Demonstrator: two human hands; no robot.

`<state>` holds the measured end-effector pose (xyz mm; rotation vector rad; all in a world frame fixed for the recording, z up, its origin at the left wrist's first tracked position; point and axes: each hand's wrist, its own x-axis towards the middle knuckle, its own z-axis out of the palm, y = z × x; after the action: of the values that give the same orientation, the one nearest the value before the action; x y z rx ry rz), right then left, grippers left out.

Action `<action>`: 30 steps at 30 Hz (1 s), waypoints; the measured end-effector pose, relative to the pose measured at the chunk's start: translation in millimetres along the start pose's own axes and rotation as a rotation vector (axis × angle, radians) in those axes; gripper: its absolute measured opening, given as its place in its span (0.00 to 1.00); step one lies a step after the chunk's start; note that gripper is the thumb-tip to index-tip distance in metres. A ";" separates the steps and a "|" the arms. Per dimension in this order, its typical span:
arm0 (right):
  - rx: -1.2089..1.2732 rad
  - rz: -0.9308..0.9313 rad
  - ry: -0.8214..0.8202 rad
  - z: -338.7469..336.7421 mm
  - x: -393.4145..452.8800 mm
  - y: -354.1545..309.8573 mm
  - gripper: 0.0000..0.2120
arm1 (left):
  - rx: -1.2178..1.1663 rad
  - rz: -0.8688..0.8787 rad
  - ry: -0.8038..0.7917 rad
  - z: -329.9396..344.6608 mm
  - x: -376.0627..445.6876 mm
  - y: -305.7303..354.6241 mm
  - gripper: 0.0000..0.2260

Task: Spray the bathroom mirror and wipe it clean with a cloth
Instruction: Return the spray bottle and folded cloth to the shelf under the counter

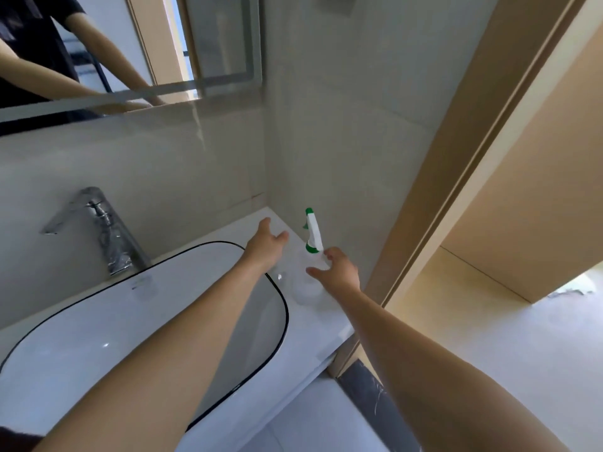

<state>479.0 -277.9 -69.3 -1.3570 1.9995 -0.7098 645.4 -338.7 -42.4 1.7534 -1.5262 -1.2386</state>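
Green-and-white sprayer (312, 234) stands in the counter's (329, 324) back right corner. My right hand (339, 269), fingers spread, reaches its clear body, grip unconfirmed. Left hand (266, 243) hovers splayed, empty, beside it. Sink (98, 321) left; mirror (98, 60) above.

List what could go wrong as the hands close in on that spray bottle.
1. The spray bottle stands upright near the counter's outer edge; a clumsy touch by the right hand might tip it off.
2. Its clear body is hard to see, so the grip may misjudge it.
3. No cloth is visible, so wiping may stall.
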 end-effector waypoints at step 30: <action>0.380 -0.434 0.188 -32.4 26.2 -179.1 0.15 | -0.433 0.019 0.084 -124.6 1.1 55.1 0.14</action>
<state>557.0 -358.7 76.3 -1.5394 1.5974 -1.3815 726.3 -376.6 60.4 1.4816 -1.1206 -1.3479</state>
